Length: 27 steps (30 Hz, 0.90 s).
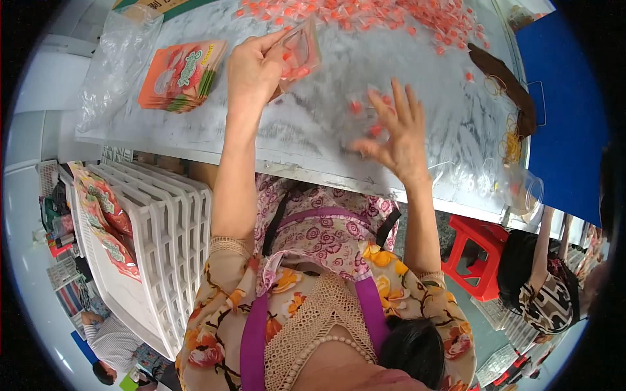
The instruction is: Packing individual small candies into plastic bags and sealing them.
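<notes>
Grey-streaked table [313, 133] in my view, red candies [417, 19] heaped toward far edge. Left hand [253, 77] pinches pouch [304, 47] by its left side, over table; red pieces show through clear panel. I judge pouch light, limp, slick; I'd grip it by edge, pressing gently against creasing. Right hand [399, 133] spread wide, nothing gripped, at few loose sweets [355, 106]; contact, I cannot tell. Sweets look small, firm, wrappers slippery: pinch wrapper ends. Stack [173, 81] of pouches lies left.
</notes>
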### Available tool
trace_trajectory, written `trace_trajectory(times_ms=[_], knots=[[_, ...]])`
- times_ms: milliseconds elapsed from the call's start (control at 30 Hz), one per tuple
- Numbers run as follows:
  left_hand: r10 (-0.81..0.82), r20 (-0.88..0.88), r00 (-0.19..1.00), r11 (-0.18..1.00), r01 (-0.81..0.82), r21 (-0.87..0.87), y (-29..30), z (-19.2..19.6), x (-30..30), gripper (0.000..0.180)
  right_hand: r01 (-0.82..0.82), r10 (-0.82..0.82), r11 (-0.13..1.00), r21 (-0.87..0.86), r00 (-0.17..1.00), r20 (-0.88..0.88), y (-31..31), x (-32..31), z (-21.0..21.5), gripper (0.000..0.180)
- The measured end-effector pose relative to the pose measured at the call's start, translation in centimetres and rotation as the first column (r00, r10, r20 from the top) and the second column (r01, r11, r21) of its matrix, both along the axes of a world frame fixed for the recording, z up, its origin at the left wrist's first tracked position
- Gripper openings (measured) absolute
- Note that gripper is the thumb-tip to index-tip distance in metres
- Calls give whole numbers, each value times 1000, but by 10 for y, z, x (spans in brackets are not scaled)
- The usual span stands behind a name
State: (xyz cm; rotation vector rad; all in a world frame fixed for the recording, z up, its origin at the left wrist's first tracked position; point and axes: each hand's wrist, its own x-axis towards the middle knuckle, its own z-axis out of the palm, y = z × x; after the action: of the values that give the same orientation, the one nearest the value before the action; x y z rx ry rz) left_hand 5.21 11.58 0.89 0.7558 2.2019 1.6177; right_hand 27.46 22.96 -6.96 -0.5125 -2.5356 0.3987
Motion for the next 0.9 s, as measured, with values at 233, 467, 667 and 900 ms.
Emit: trace_trajectory(times_ms=[233, 467, 667, 900], knots=[[-52, -19, 998, 999, 52, -10, -9, -33, -4, 28, -94, 83, 993, 66, 985, 149, 6, -18, -46, 96], [-57, 62, 996, 998, 55, 36, -10, -28, -1, 29, -43, 43, 999, 34, 999, -26, 19, -35, -60, 34], [-75, 52, 996, 991, 69, 112, -2, -20, 17, 26, 55, -277, 849, -526, 893, -353, 24, -37, -62, 15], [-113, -175, 978, 994, 109, -30, 18, -31, 44, 22, -567, -738, 58, -822, 530, -418, 34, -41, 34, 17]])
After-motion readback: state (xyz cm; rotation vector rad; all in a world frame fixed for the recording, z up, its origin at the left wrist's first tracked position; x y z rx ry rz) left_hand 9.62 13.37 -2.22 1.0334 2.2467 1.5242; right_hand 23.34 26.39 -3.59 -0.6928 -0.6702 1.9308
